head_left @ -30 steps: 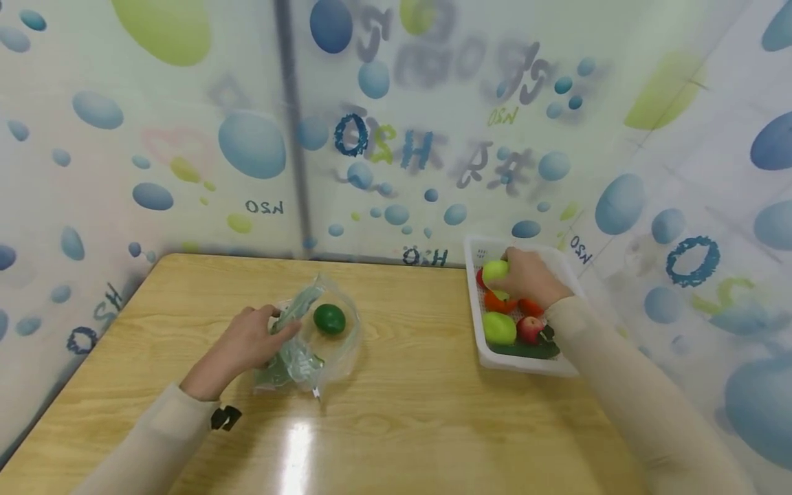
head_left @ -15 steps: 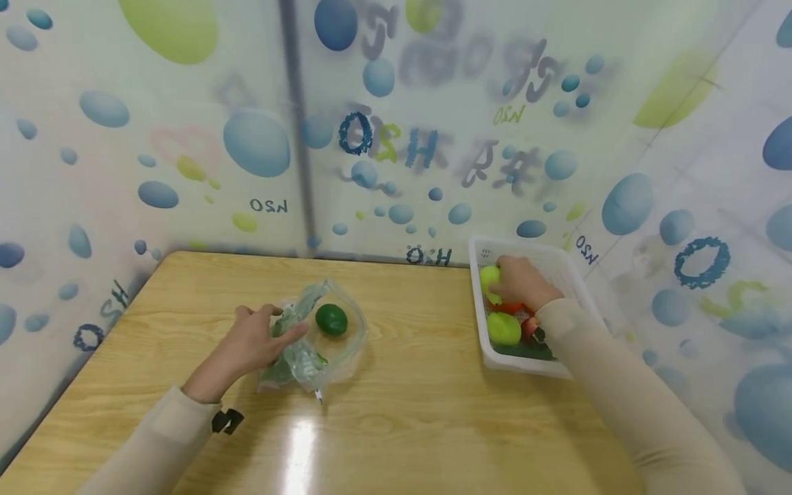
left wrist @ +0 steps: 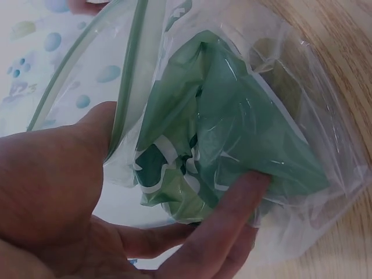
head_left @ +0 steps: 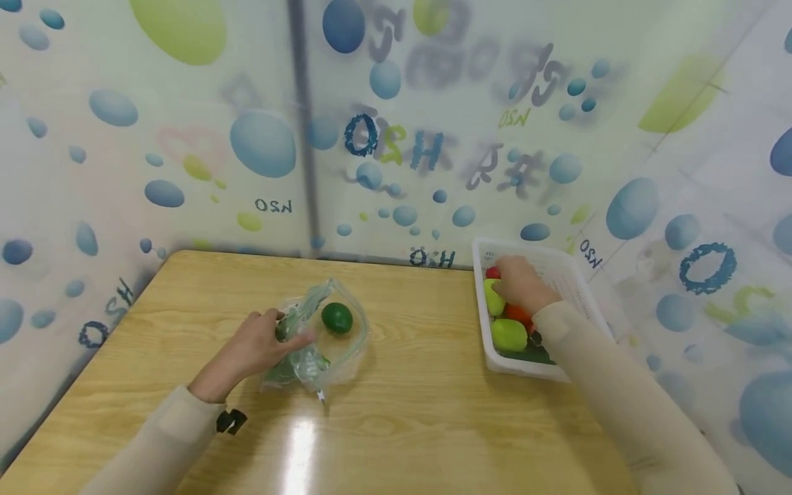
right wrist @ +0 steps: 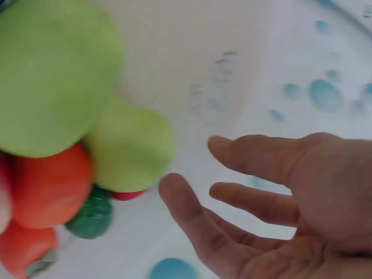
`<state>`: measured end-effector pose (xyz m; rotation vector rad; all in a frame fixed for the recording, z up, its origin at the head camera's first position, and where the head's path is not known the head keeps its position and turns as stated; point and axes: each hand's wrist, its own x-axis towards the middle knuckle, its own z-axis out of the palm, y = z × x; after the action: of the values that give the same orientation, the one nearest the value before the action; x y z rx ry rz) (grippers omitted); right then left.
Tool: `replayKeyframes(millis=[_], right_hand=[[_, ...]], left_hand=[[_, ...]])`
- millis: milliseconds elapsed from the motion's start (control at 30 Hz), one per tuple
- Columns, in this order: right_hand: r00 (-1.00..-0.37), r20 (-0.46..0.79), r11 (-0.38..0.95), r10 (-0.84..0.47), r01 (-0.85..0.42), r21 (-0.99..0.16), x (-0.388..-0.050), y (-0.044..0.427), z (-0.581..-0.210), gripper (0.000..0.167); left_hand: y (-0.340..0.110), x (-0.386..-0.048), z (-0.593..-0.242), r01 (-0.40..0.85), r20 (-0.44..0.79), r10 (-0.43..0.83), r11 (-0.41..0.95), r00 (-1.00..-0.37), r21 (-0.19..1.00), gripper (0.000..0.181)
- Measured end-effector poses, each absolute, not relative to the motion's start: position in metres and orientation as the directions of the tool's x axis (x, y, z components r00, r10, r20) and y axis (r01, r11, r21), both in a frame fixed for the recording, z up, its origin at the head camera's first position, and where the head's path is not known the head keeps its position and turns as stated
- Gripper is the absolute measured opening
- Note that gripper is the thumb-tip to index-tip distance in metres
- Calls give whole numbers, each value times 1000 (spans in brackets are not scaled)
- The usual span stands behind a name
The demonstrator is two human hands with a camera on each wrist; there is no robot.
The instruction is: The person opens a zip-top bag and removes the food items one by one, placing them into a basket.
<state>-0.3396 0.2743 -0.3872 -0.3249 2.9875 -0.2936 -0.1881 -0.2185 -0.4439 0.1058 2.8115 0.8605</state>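
Note:
My left hand (head_left: 250, 347) grips the edge of a clear zip bag (head_left: 309, 368) on the table. In the left wrist view the thumb is at the zip strip (left wrist: 129, 75) and a fingertip touches a green printed area (left wrist: 250, 128). A dark green oval fruit (head_left: 337, 317) shows through the bag's opening. My right hand (head_left: 526, 283) is over a white basket (head_left: 485, 337), fingers apart and holding nothing. Beside its fingertips is a light green fruit (right wrist: 131, 145); a larger green one (right wrist: 55, 75) and orange-red fruits (right wrist: 52, 186) lie near.
The basket stands at the table's right rear, close to the patterned walls (head_left: 383, 82). Bare wooden tabletop (head_left: 421, 330) lies between the bag and the basket. A small red item (head_left: 493, 273) sits at the basket's far left.
My right hand has let go of the light green fruit, which now lies lower in the basket. The left hand stays on the bag. The head view has shifted slightly.

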Motion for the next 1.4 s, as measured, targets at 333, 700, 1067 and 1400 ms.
replayKeyframes(millis=[333,700,1067,1400], right_hand=[[-887,224,850,-404,-455,-266,-279,209,-356,20],[-625,344,539,-701,-780,-319,-210,112,-381,19],[-451,197,431,-871,-892,-138,-197,43,-430,32],[-604,117,610,-788,-792,19,-202,32,-463,27]], left_hand=[[-219,-191,-446,19,-181,143,832,-973,554,86],[-218,-198,-452,-16,-195,127,798,-973,602,73],[-218,-200,-460,32,-142,140,815,-980,579,62],[-218,-200,-460,29,-165,151,817,-975,576,66]])
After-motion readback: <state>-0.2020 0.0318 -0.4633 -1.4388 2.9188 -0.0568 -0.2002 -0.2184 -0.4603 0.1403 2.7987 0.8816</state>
